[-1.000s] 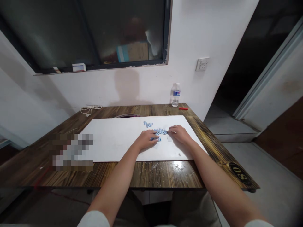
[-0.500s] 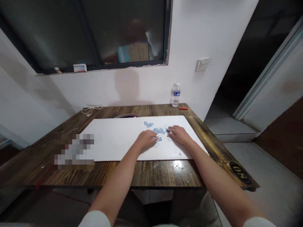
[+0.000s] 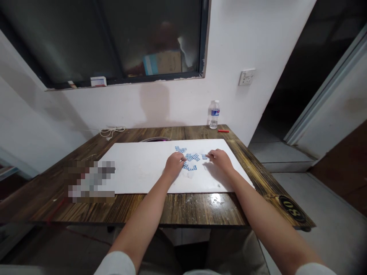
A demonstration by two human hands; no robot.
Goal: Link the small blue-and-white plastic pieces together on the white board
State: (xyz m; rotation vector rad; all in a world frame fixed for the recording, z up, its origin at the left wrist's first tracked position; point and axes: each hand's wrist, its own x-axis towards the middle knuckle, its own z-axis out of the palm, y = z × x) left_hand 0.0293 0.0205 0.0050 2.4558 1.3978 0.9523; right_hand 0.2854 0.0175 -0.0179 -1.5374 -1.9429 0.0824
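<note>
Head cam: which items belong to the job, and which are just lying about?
In use:
- left hand
- right hand
- blue-and-white tiles
- white board

Lying about:
- water bottle
- red stick
- white cable
- wall socket

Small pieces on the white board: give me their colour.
The small pieces are blue and white; head view shows them best.

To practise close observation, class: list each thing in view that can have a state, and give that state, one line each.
Left hand: fingertips down beside the tiles.
Right hand: fingertips at a tile, apart from the left hand.
Blue-and-white tiles: lying flat, scattered in a loose arc.
White board: flat on the wooden table.
Water bottle: upright, capped.
White cable: loosely coiled.
</note>
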